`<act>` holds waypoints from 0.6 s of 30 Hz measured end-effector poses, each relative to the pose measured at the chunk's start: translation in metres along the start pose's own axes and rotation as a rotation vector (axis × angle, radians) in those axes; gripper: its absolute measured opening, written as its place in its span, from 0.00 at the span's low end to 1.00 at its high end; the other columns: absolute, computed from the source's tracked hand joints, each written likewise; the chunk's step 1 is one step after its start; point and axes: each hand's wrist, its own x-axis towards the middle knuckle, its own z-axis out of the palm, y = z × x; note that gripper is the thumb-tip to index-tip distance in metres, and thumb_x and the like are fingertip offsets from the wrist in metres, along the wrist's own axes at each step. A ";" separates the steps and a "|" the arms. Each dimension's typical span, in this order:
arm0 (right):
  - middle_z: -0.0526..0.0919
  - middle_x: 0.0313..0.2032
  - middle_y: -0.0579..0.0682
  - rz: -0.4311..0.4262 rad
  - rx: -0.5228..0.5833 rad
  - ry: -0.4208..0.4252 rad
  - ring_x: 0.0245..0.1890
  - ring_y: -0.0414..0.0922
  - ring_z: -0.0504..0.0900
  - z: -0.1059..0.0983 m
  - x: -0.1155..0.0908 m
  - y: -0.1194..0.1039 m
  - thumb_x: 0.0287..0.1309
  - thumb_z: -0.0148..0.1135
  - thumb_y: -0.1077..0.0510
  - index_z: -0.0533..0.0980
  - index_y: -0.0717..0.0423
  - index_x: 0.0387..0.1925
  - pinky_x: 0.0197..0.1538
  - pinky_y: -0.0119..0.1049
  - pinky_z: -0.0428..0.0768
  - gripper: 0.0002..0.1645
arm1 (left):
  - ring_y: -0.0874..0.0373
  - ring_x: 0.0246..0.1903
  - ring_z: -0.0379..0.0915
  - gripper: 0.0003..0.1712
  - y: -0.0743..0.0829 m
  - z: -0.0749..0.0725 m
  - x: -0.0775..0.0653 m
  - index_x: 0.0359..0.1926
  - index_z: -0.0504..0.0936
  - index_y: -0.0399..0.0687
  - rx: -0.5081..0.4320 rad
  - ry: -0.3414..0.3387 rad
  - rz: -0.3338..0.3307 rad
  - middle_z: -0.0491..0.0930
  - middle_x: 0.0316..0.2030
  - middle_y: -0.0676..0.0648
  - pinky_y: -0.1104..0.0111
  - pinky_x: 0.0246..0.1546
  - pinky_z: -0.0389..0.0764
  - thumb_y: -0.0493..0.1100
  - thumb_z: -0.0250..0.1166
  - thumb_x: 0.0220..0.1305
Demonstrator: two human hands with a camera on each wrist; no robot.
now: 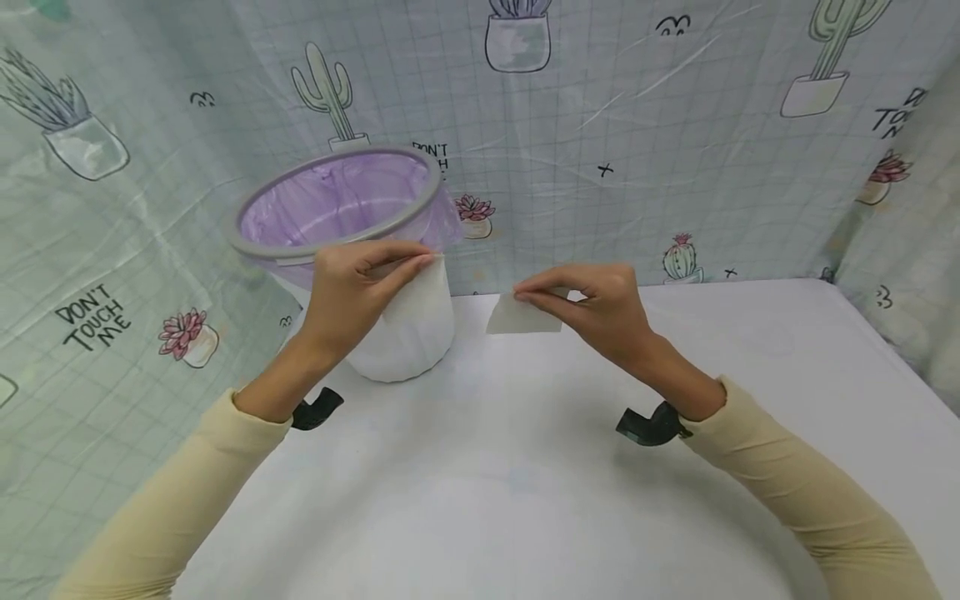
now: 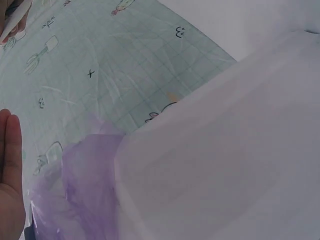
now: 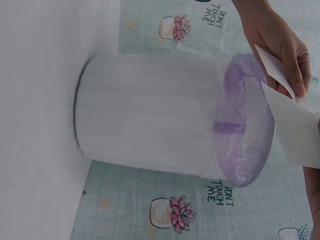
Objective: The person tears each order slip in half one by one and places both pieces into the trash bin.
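A white trash bin with a purple bag lining and a grey rim ring stands on the left. In front of its rim, my left hand pinches a white paper piece between thumb and fingertips; in the head view this piece blends with the bin's white wall. My right hand, to the right of the bin, pinches a second paper piece that hangs over the table. Faint marks show on that paper in the right wrist view. Only part of my left hand shows in the left wrist view.
A white table spreads below both hands. Behind it and at the left hangs a pale green curtain printed with cacti and lettering. The bin stands near this curtain. A black strap piece hangs at each wrist.
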 end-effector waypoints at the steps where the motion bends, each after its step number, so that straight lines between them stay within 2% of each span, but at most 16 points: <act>1: 0.91 0.33 0.52 0.000 -0.007 -0.001 0.32 0.42 0.89 0.000 0.001 0.000 0.44 0.76 0.76 0.88 0.63 0.36 0.38 0.24 0.82 0.14 | 0.57 0.37 0.88 0.07 0.001 -0.002 0.001 0.37 0.91 0.35 0.006 -0.002 0.001 0.90 0.34 0.44 0.76 0.41 0.83 0.27 0.73 0.57; 5: 0.91 0.34 0.53 -0.016 -0.011 -0.002 0.33 0.44 0.90 0.000 0.004 -0.001 0.44 0.77 0.76 0.88 0.63 0.36 0.40 0.25 0.83 0.14 | 0.57 0.37 0.88 0.06 0.004 -0.013 0.003 0.37 0.90 0.34 0.058 -0.023 0.027 0.90 0.34 0.43 0.76 0.42 0.82 0.28 0.74 0.57; 12: 0.91 0.33 0.52 -0.067 -0.029 -0.001 0.32 0.44 0.90 0.001 0.019 -0.002 0.45 0.77 0.74 0.88 0.63 0.35 0.40 0.23 0.81 0.13 | 0.67 0.38 0.85 0.07 0.008 -0.028 0.008 0.38 0.90 0.34 0.157 -0.039 0.067 0.90 0.34 0.44 0.81 0.41 0.79 0.29 0.75 0.56; 18: 0.91 0.34 0.51 -0.096 -0.063 -0.008 0.31 0.41 0.89 0.000 0.032 -0.001 0.48 0.77 0.71 0.88 0.61 0.36 0.37 0.24 0.80 0.11 | 0.73 0.39 0.83 0.07 0.016 -0.034 0.011 0.37 0.91 0.36 0.161 -0.016 0.070 0.90 0.33 0.44 0.82 0.41 0.78 0.28 0.75 0.55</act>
